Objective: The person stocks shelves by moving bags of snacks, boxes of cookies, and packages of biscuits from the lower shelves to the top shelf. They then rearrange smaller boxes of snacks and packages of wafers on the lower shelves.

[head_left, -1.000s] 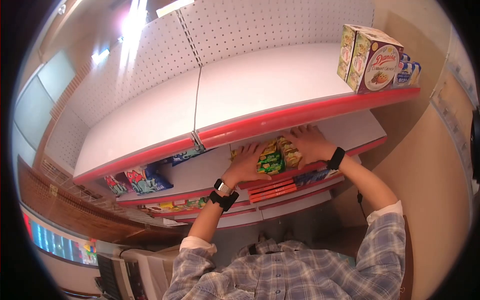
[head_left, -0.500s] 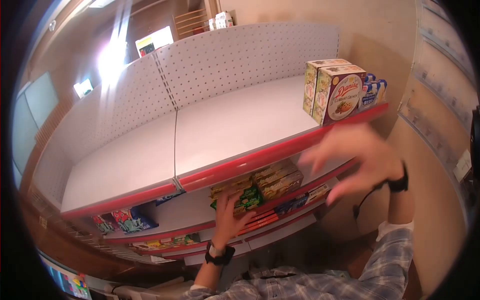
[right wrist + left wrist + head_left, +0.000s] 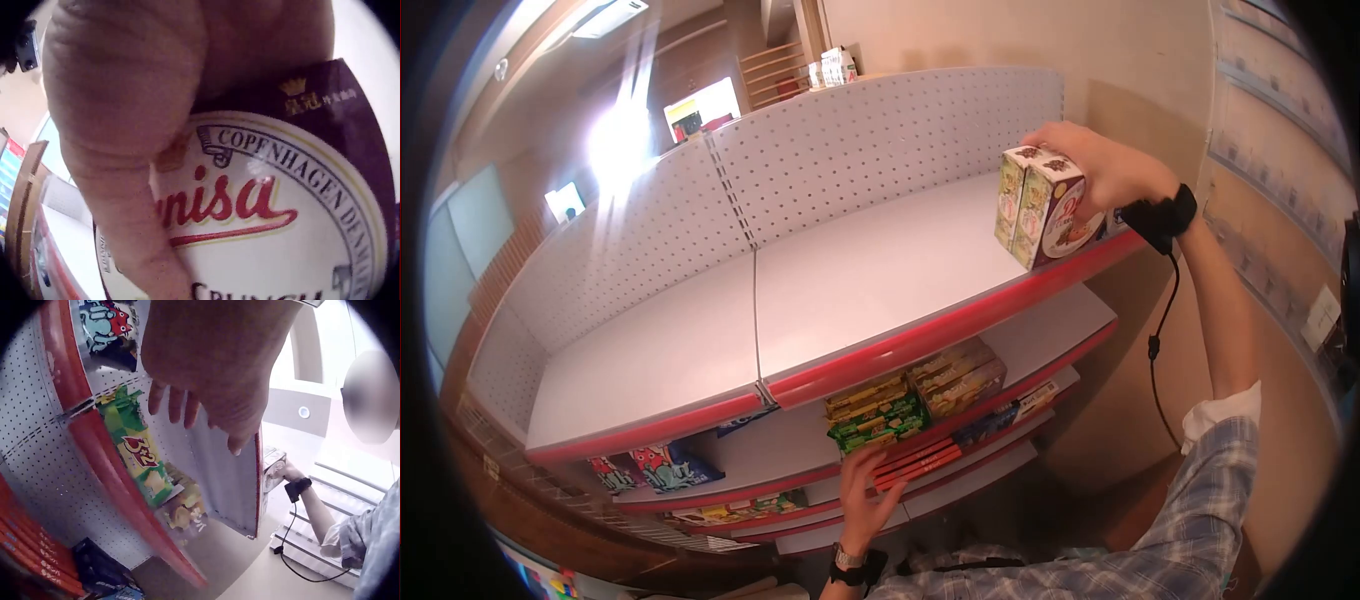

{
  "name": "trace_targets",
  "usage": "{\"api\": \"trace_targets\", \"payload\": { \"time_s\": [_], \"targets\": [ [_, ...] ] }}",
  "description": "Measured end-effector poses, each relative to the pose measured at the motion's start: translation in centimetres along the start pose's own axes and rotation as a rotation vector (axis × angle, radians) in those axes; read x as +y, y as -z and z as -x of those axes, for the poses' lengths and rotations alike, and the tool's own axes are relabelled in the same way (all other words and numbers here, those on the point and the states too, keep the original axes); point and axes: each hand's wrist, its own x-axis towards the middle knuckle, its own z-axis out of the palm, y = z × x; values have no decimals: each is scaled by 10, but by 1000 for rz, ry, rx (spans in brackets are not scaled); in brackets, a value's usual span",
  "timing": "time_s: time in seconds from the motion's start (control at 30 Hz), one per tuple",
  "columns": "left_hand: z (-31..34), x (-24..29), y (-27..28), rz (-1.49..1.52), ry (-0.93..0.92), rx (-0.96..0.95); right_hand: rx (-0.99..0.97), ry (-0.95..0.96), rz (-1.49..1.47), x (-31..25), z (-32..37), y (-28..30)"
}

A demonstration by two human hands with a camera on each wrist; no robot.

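Observation:
On the upper shelf at the right, my right hand (image 3: 1112, 170) grips the purple Danisa box (image 3: 1060, 215) from above, thumb across its printed front. A second box (image 3: 1009, 205) stands against it on the left. The right wrist view shows the thumb and palm (image 3: 125, 125) over the box front (image 3: 281, 206). My left hand (image 3: 863, 502) hangs with fingers loosely extended in front of the lower shelf, near the green and yellow packs (image 3: 878, 418). In the left wrist view that hand (image 3: 212, 375) holds nothing, beside a green pack (image 3: 139, 450).
Clear-wrapped packs (image 3: 955, 378) sit right of the green ones. Orange boxes (image 3: 918, 465) and dark blue boxes (image 3: 985, 427) lie on the shelf below. Blue bags (image 3: 675, 468) stand at the lower left. The red upper shelf edge (image 3: 900, 348) juts above the packs; a cable (image 3: 1155, 345) hangs from my right wrist.
My right hand has left the packs on the lower shelf, risen to the upper shelf and taken hold of the Danisa box. My left hand has drawn back from the green packs.

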Motion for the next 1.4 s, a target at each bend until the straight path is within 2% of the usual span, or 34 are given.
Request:
{"api": "trace_targets", "payload": {
  "time_s": [0.07, 0.17, 0.3, 0.37, 0.4, 0.47, 0.53, 0.63, 0.7, 0.8, 0.83, 0.93, 1.07, 1.17, 1.23, 1.33, 1.4],
  "targets": [
    [3, -1, 4, -32, 10, 10, 52, 38, 9, -12, 7, -5],
    [9, -6, 6, -29, 79, 49, 296, 156, 78, -43, 25, -4],
    [16, -12, -3, 46, 129, 75, 246, 172, -93, -76, 67, 2],
    [24, -20, -15, 136, 183, 67, -150, 68, -416, -76, 88, -7],
    [25, -19, -18, 137, 188, 56, -216, 155, -378, -75, 89, -22],
    [28, -16, -24, 135, 187, 20, -324, 109, -311, -66, 95, -69],
    [28, -14, -27, 143, 203, 3, -397, -23, -191, -46, 106, -121],
    [30, -14, -31, 159, 230, -23, -394, -148, -87, -4, 112, -184],
    [30, -15, -33, 171, 244, -37, -226, -168, 96, 22, 109, -217],
    [33, -16, -34, 148, 293, -64, -167, -146, 10, 35, 90, -237],
    [34, -14, -35, 178, 314, -48, -238, -189, -20, 35, 82, -242],
    [40, -16, -34, 201, 333, -37, -231, -173, -31, 40, 75, -265],
    [45, -16, -34, 232, 338, -22, -136, -84, -75, 36, 74, -266],
    [44, -15, -35, 279, 354, -13, -186, -65, -93, 30, 72, -262],
    [44, -16, -37, 288, 361, -15, -301, -163, -123, 25, 68, -260],
    [41, -17, -41, 300, 357, -29, -409, -186, -78, 21, 66, -253],
    [37, -14, -45, 318, 339, -42, -379, -178, -48, 20, 70, -254]
  ]
}}
